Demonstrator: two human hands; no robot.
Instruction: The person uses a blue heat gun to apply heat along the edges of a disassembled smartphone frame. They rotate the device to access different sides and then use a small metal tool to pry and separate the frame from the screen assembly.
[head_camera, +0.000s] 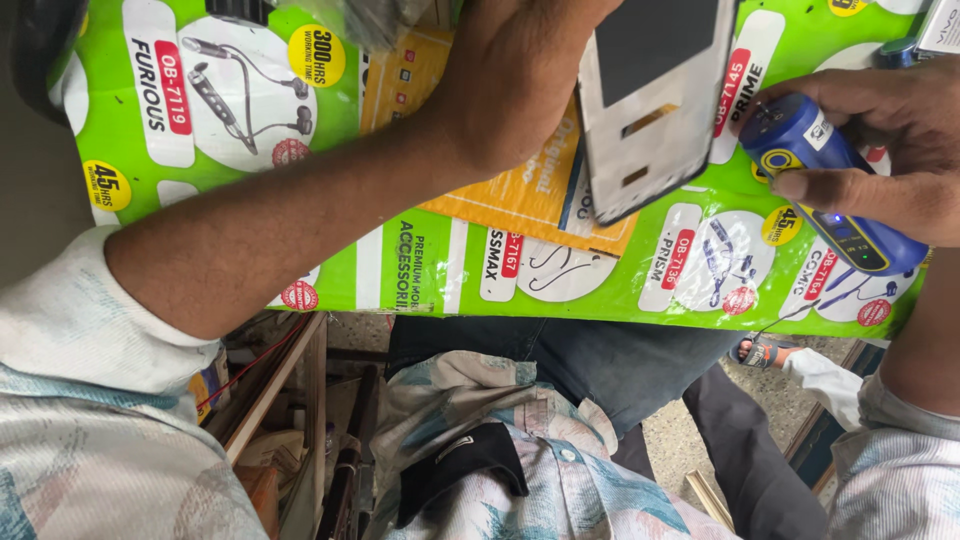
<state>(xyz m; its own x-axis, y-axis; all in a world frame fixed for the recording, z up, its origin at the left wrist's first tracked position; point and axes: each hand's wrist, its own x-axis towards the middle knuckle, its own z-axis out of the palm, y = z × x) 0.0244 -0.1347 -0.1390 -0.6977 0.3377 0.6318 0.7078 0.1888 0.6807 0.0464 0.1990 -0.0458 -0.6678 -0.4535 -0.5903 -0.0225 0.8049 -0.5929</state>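
Left hand (515, 75) reaches over bench (420, 270) with green printed covering, fingers closed on white phone frame (645, 110), tilted, dark screen area at top. Orange packet (520, 190) lies flat beneath hand and frame. Right hand (890, 150) grips blue handheld tool (830, 185), fingers wrapped round upper end, tool just right of frame, not touching.

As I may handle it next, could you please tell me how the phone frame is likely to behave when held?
The phone frame, gripped by the left hand, looks thin and flat, so probably light and somewhat bendable. Its cut-out openings suggest it is fragile. Its smooth surface may be slippery.
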